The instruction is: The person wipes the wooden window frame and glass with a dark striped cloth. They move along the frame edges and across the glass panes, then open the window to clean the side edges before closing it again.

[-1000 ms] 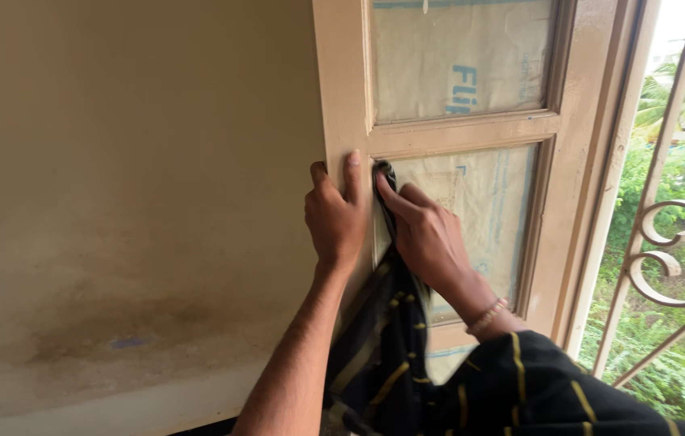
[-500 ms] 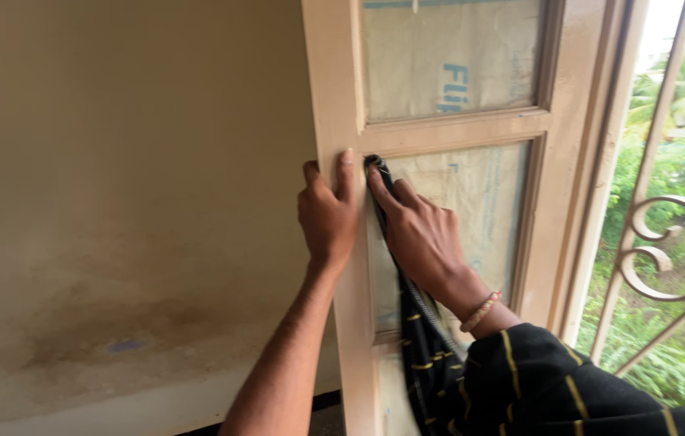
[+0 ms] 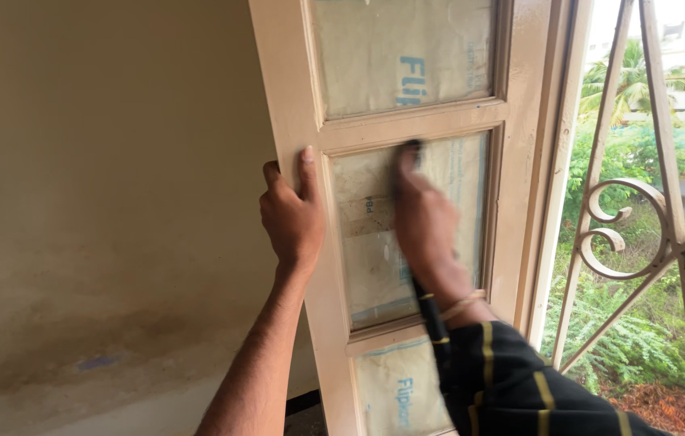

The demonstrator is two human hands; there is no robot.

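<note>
A beige wooden window shutter (image 3: 302,89) stands open in front of me, its glass panes (image 3: 374,242) covered with dusty paper. My left hand (image 3: 290,214) grips the shutter's left edge, fingers wrapped around the frame beside the middle pane. My right hand (image 3: 427,226) presses flat on the middle pane, blurred with motion, holding a dark cloth with yellow stripes (image 3: 435,319) that hangs down from under the palm and drapes over my forearm.
A stained beige wall (image 3: 100,202) fills the left. To the right, a curled metal window grille (image 3: 641,234) stands before green bushes and distant buildings. The window's fixed frame (image 3: 556,161) runs beside the shutter.
My right hand with the cloth has slid from the pane's upper left corner toward its middle. The left hand keeps its grip on the shutter's edge.
</note>
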